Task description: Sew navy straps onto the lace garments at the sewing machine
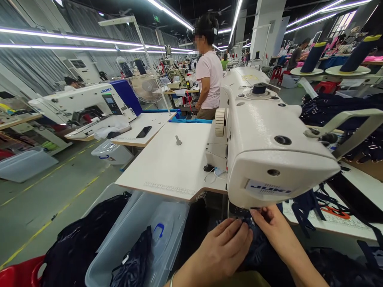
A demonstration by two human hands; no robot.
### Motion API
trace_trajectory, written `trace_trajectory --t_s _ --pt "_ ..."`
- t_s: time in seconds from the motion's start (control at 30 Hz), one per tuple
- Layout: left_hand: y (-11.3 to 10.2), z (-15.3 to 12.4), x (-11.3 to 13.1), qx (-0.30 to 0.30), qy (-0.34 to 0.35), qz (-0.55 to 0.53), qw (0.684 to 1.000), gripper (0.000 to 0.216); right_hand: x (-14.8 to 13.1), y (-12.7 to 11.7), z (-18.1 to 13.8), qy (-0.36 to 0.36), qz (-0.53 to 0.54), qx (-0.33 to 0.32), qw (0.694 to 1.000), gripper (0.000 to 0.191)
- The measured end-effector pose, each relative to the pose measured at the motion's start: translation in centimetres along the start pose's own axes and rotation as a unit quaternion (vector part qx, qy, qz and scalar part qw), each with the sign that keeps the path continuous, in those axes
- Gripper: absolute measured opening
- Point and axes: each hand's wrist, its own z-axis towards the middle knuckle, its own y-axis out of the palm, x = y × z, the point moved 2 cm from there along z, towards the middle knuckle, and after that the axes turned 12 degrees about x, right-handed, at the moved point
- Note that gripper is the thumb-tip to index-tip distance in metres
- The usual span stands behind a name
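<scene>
A white JUKI sewing machine [275,159] fills the right of the head view. Just below its front end, my left hand [221,247] has its fingers curled together on dark navy fabric [254,243]. On the other side of that fabric is my right hand [271,223], thumb and fingers pinched at its upper edge. The two hands are close together, almost beneath the machine head. The needle area and the fingertips of my right hand are partly hidden by the machine's casing.
The white table [167,159] bears a small grey metal piece [178,140]. A phone [144,132] lies further left. Below stands a clear plastic bin [170,247] with navy cloth. Navy straps [308,207] lie at right. A person in a pink shirt [209,79] stands beyond.
</scene>
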Motion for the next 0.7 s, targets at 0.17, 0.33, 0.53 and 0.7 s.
trace_trajectory --t_s 0.17,0.33,0.53,0.7 --pt "0.4 0.0 0.2 0.009 -0.014 0.005 1.0 0.034 -0.1 0.1 0.2 -0.01 0.014 -0.002 1.0 0.026" --pt "0.7 0.2 0.3 0.02 -0.035 -0.004 0.999 0.035 -0.7 0.1 0.2 0.002 0.02 0.011 1.0 0.027" --pt "0.4 1.1 -0.1 0.015 -0.048 -0.019 0.999 0.032 -1.1 -0.1 0.2 0.015 0.027 0.017 0.999 0.031" --pt "0.1 1.9 -0.4 -0.009 -0.076 -0.052 0.996 0.031 -1.2 -0.2 0.2 0.004 0.03 -0.003 1.0 0.042"
